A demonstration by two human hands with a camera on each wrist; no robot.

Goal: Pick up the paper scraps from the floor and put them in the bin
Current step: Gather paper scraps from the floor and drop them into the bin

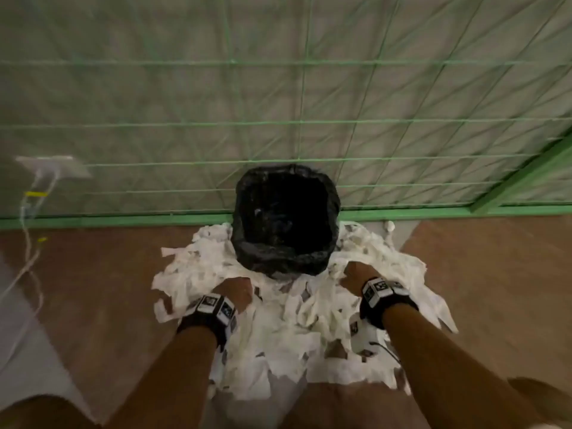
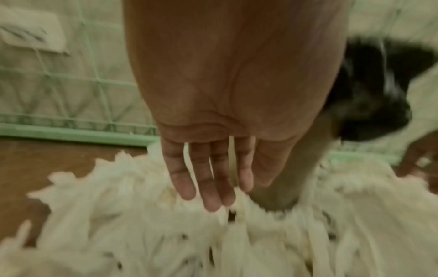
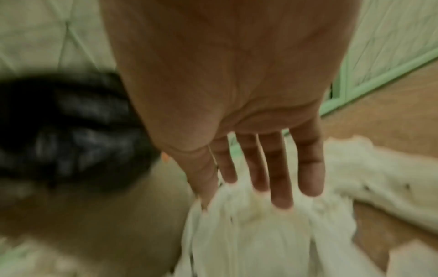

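In the head view, a bin (image 1: 286, 221) lined with a black bag stands at the centre of the frame, against a green wire fence (image 1: 303, 125). White paper scraps (image 1: 288, 329) lie heaped on the brown floor (image 1: 93, 289) around and below the bin, filling the lower middle. The left hand (image 1: 235, 291) is down on the scraps at lower left of the bin, and the right hand (image 1: 356, 275) is on them at lower right, just beside the bin's near edge. Both wrists carry black bands with white marker blocks. A white socket and cable (image 1: 40, 187) sit at the left edge.

In the left wrist view, the left hand (image 2: 225, 131) points down with its fingers (image 2: 211, 187) straight and close together, tips touching the paper scraps (image 2: 166, 234); they grip nothing. The bin (image 2: 369, 97) is a dark blur at the right.

In the right wrist view, the right hand (image 3: 237, 112) also reaches down with straight, slightly spread fingers (image 3: 279, 178), tips resting on a bunched mound of paper scraps (image 3: 255, 239) without closing on it. The bin (image 3: 66, 131) blurs at the left.
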